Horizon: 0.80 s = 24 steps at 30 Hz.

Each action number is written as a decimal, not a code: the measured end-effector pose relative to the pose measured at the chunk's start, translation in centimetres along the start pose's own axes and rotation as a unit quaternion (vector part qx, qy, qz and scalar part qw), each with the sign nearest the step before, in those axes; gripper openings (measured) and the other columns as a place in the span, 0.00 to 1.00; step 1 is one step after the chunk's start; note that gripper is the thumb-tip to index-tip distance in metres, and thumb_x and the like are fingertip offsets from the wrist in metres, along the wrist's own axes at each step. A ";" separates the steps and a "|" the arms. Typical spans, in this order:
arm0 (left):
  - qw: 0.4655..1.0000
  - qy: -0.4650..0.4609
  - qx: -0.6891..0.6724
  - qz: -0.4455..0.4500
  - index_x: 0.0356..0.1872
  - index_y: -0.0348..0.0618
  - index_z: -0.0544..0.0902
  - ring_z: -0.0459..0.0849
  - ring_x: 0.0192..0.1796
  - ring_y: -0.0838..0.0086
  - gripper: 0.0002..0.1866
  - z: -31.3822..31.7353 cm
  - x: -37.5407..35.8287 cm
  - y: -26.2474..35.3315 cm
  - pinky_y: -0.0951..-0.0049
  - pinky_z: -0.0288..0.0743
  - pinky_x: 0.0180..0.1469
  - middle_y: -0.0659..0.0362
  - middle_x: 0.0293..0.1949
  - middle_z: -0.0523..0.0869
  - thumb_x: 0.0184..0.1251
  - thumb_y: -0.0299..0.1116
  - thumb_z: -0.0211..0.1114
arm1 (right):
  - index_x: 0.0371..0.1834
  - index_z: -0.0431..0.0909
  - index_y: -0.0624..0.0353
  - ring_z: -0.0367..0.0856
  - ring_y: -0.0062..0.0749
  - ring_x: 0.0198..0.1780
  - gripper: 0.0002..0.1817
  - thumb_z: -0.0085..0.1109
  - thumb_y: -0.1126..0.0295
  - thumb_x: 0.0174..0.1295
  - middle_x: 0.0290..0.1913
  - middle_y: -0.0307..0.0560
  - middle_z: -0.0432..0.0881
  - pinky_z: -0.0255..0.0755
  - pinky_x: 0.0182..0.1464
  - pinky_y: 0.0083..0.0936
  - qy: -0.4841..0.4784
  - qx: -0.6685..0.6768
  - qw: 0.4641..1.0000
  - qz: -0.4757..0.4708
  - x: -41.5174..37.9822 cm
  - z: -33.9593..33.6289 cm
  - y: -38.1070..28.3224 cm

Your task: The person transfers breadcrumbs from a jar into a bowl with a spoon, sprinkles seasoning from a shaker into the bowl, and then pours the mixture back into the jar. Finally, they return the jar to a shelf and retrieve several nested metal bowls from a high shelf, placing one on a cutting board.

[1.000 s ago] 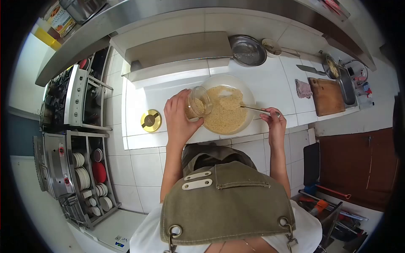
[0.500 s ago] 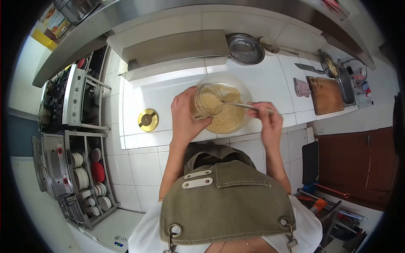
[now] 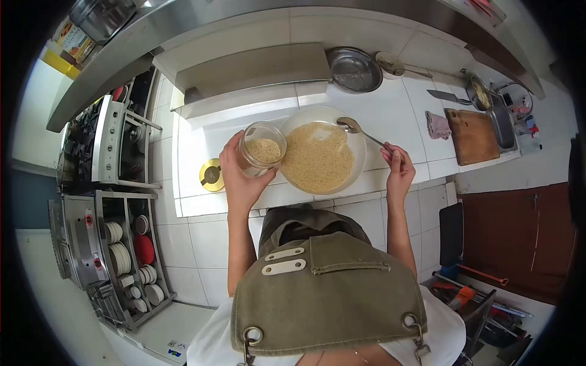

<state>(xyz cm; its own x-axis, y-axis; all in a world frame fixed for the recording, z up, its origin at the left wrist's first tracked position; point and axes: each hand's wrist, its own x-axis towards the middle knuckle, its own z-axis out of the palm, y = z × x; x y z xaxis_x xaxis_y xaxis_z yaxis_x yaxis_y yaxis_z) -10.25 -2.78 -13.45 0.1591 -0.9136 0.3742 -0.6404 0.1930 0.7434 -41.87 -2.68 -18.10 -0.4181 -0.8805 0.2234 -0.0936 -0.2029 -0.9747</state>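
My left hand (image 3: 242,183) is wrapped round a clear glass jar (image 3: 264,129), tilted, with tan crumbs inside. The jar is just left of a wide glass bowl (image 3: 360,160), overlapping its rim in this view. A layer of similar tan crumbs (image 3: 320,160) covers the bowl's bottom. My right hand (image 3: 400,168) grips the handle end of a metal spoon (image 3: 349,124), whose head is over the bowl's upper right part. Left of the jar, partly behind my left hand, lies a gold lid (image 3: 210,177) with a dark band.
Behind the bowl are a metal dish (image 3: 355,70) and a small bowl (image 3: 389,63) with a utensil. At the right lie a cloth (image 3: 437,125), a wooden board (image 3: 471,137) and a knife (image 3: 448,96). A steel shelf (image 3: 244,18) overhangs the counter.
My left hand has moved the jar left, away from the bowl's middle. The spoon has come out of the jar, and its head is now over the bowl's far right side.
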 end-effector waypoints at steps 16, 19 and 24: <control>0.998 -0.002 -0.059 0.001 0.59 0.44 0.67 0.69 0.57 0.58 0.45 0.5 -0.6 -0.8 0.62 0.66 0.58 0.53 0.55 0.72 0.30 0.30 0.77 | 0.42 0.74 0.70 0.83 0.31 0.38 0.14 0.45 0.67 0.70 0.40 0.51 0.81 0.78 0.43 0.22 -0.076 0.046 0.983 0.160 -7.4 0.8 2.0; 0.999 0.001 -0.042 -0.003 0.59 0.44 0.67 0.69 0.57 0.58 0.45 0.4 -0.5 -0.7 0.62 0.66 0.58 0.53 0.55 0.72 0.30 0.30 0.77 | 0.41 0.74 0.70 0.83 0.32 0.38 0.14 0.45 0.67 0.70 0.39 0.51 0.80 0.78 0.42 0.22 -0.078 0.068 0.979 0.176 -7.7 1.5 2.2; 0.999 -0.001 -0.032 0.001 0.59 0.44 0.67 0.69 0.57 0.58 0.45 0.3 -0.4 -0.6 0.62 0.65 0.59 0.53 0.55 0.72 0.30 0.30 0.77 | 0.41 0.74 0.70 0.83 0.34 0.38 0.14 0.45 0.67 0.70 0.40 0.52 0.80 0.78 0.43 0.22 -0.048 0.097 0.970 0.216 -6.9 1.6 1.9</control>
<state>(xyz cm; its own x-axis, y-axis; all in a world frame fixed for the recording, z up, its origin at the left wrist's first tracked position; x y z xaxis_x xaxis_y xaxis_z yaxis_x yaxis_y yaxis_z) -10.11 -2.59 -14.23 0.1556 -0.9140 0.3747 -0.5912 0.2176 0.7766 -37.75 2.29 -21.51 -0.2927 -0.9355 -0.1980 0.2480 0.1257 -0.9606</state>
